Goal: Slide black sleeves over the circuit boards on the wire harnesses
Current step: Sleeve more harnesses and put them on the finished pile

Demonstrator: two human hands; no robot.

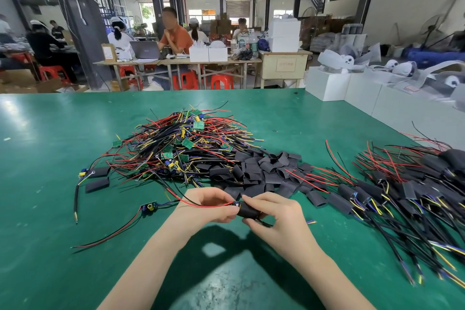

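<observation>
The black sleeve [247, 209] sits near the table's front edge, pinched in the right hand [274, 214], with the board's end [236, 204] just poking out of its left mouth. The left hand [211, 205] curls round the red wire [201, 205] and that end. It looks like the sliding step, nearly done; next the sleeve likely needs centring over the board. Behind lie loose sleeves [261, 171], a far tangle of bare harnesses [181, 146], and finished ones [390, 191] to the right on the green table [50, 133].
</observation>
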